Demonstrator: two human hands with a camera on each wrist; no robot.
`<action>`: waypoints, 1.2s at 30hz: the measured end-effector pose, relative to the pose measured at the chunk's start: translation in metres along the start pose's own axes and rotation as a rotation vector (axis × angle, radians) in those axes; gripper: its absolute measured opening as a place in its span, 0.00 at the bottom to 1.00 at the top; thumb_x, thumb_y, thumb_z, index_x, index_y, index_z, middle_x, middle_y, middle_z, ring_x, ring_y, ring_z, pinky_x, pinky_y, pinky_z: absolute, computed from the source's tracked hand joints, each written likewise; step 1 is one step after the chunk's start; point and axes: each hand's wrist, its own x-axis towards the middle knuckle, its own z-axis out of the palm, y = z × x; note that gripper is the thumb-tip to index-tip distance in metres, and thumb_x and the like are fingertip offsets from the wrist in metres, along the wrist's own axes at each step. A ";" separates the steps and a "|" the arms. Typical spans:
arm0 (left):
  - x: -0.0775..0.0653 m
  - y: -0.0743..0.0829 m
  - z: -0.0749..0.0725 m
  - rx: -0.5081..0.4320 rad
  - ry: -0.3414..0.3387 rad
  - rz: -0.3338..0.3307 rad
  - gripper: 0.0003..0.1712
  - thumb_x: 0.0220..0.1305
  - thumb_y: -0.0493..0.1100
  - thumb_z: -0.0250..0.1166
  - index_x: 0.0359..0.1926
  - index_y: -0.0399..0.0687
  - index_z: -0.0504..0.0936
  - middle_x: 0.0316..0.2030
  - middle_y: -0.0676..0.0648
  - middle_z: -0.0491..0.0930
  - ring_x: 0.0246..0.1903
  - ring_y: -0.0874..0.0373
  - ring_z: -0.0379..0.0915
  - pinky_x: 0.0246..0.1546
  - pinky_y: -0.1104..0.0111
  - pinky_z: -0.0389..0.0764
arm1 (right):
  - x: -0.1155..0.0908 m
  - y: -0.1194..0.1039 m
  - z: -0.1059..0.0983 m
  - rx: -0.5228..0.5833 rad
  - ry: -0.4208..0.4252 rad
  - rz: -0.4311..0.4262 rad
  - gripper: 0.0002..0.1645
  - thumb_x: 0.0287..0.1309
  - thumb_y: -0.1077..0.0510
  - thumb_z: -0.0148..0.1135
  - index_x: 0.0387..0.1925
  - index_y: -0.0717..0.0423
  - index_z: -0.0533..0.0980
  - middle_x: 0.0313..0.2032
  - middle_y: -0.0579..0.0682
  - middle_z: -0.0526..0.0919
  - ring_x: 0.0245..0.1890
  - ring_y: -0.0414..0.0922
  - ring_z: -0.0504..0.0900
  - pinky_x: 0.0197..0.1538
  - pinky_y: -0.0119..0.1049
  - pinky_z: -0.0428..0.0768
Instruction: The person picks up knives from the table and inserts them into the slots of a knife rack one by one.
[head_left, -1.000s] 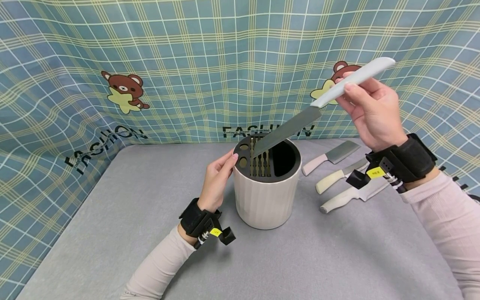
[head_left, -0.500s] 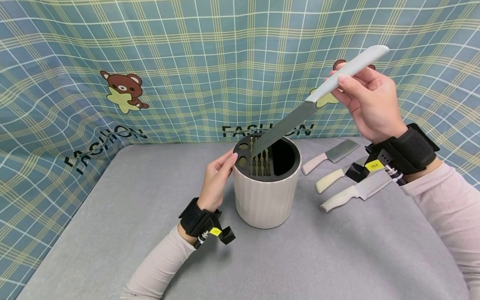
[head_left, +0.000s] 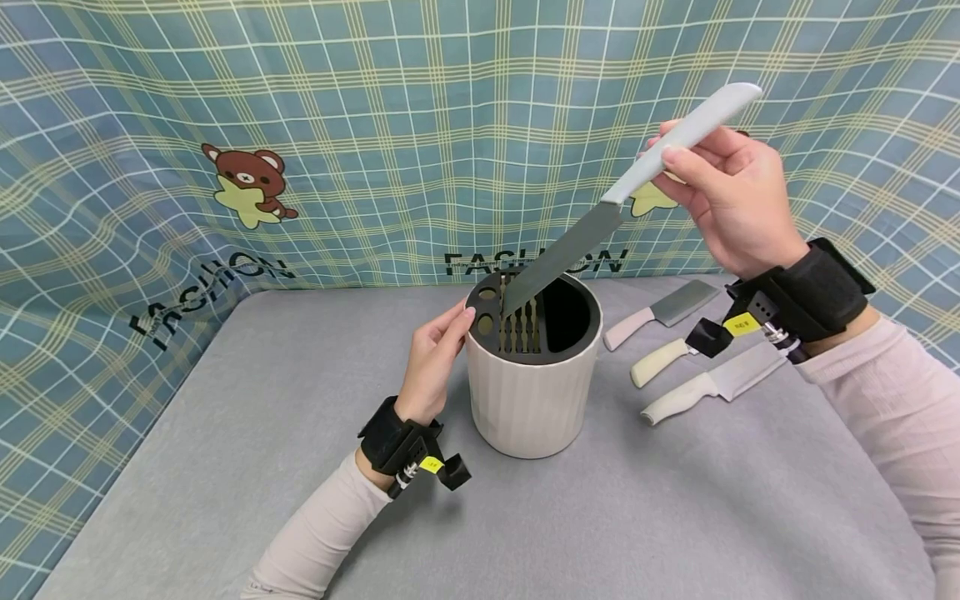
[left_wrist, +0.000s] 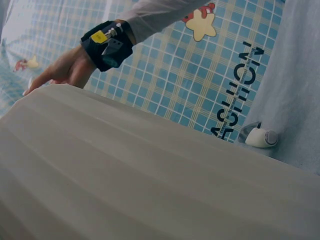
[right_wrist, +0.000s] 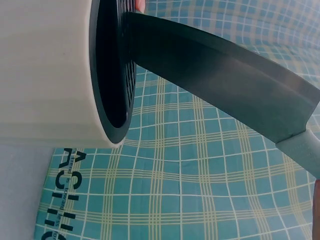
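My right hand (head_left: 738,187) pinches the pale blue-grey handle of a kitchen knife (head_left: 566,254) between thumb and fingers. The knife slants down to the left. Its tip meets the slotted part of the black lid on a ribbed, off-white knife holder (head_left: 528,408); whether the tip has entered a slot I cannot tell. The right wrist view shows the broad dark blade (right_wrist: 220,70) against the lid's edge. With fairly straight fingers, my left hand (head_left: 431,362) touches the holder's left side, thumb at the rim. In the left wrist view, the holder wall (left_wrist: 150,175) hides the knife.
Right of the holder lie a cleaver with a pink handle (head_left: 628,328), a cream-handled knife (head_left: 660,362) partly behind the wrist camera, and a white-handled knife (head_left: 682,398). Grey cloth (head_left: 300,400) covers the table. A checked curtain (head_left: 375,125) hangs behind.
My right hand has moved left and slightly up with the knife, so its handle stands a little steeper. The blade tip stays over the slots. The left hand and holder have not moved.
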 end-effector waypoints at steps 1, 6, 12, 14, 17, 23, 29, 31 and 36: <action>0.000 0.000 0.000 -0.002 0.001 0.002 0.28 0.73 0.44 0.54 0.68 0.36 0.66 0.69 0.43 0.65 0.70 0.54 0.58 0.71 0.64 0.64 | 0.001 -0.001 0.001 -0.011 -0.004 0.002 0.15 0.59 0.80 0.53 0.49 0.79 0.74 0.43 0.65 0.82 0.47 0.54 0.82 0.56 0.43 0.80; 0.000 0.000 0.000 -0.001 0.002 0.002 0.28 0.73 0.44 0.54 0.68 0.36 0.66 0.69 0.43 0.65 0.70 0.55 0.58 0.71 0.64 0.64 | 0.005 -0.004 0.005 -0.098 -0.037 0.009 0.16 0.59 0.79 0.55 0.49 0.77 0.74 0.44 0.64 0.82 0.48 0.53 0.82 0.55 0.42 0.80; 0.000 -0.001 0.000 0.004 0.004 0.003 0.27 0.73 0.44 0.54 0.68 0.36 0.66 0.69 0.43 0.65 0.70 0.54 0.58 0.71 0.64 0.64 | 0.009 -0.011 0.010 -0.175 -0.085 0.034 0.16 0.58 0.79 0.55 0.49 0.76 0.76 0.45 0.63 0.83 0.48 0.52 0.83 0.54 0.39 0.81; 0.000 0.000 0.000 0.005 0.005 0.004 0.27 0.73 0.44 0.54 0.68 0.36 0.66 0.69 0.43 0.65 0.70 0.54 0.58 0.71 0.64 0.64 | 0.011 -0.012 0.011 -0.194 -0.094 0.038 0.16 0.58 0.79 0.55 0.49 0.76 0.76 0.44 0.63 0.83 0.48 0.51 0.84 0.54 0.38 0.82; -0.001 0.000 0.001 0.007 0.004 0.004 0.27 0.73 0.44 0.54 0.68 0.36 0.66 0.69 0.43 0.65 0.70 0.55 0.58 0.71 0.65 0.64 | 0.013 -0.012 0.013 -0.195 -0.094 0.046 0.16 0.58 0.80 0.55 0.48 0.76 0.76 0.43 0.63 0.83 0.46 0.51 0.84 0.53 0.37 0.83; -0.001 0.001 0.001 0.007 0.004 -0.004 0.27 0.73 0.44 0.54 0.68 0.36 0.66 0.69 0.43 0.64 0.70 0.55 0.58 0.71 0.65 0.64 | 0.013 -0.012 0.013 -0.222 -0.092 0.040 0.15 0.57 0.79 0.57 0.48 0.75 0.76 0.41 0.62 0.84 0.44 0.50 0.85 0.47 0.32 0.86; 0.000 0.001 0.002 0.002 0.004 0.000 0.28 0.73 0.44 0.55 0.68 0.36 0.66 0.69 0.43 0.65 0.70 0.55 0.58 0.71 0.65 0.65 | 0.012 -0.013 0.014 -0.281 -0.095 0.025 0.15 0.57 0.78 0.58 0.47 0.73 0.78 0.41 0.60 0.85 0.42 0.47 0.86 0.24 0.24 0.74; 0.000 0.001 0.001 0.002 0.004 -0.005 0.28 0.73 0.44 0.55 0.68 0.36 0.66 0.69 0.43 0.65 0.70 0.55 0.58 0.71 0.65 0.65 | 0.012 -0.013 0.015 -0.317 -0.099 0.011 0.15 0.56 0.78 0.59 0.47 0.72 0.78 0.41 0.59 0.85 0.41 0.46 0.86 0.23 0.23 0.74; -0.001 0.001 0.000 0.010 0.000 -0.014 0.28 0.73 0.45 0.55 0.68 0.37 0.66 0.69 0.44 0.65 0.70 0.55 0.59 0.71 0.64 0.64 | 0.011 -0.015 0.021 -0.363 -0.124 -0.025 0.16 0.54 0.78 0.60 0.46 0.73 0.78 0.42 0.59 0.85 0.42 0.46 0.86 0.37 0.25 0.85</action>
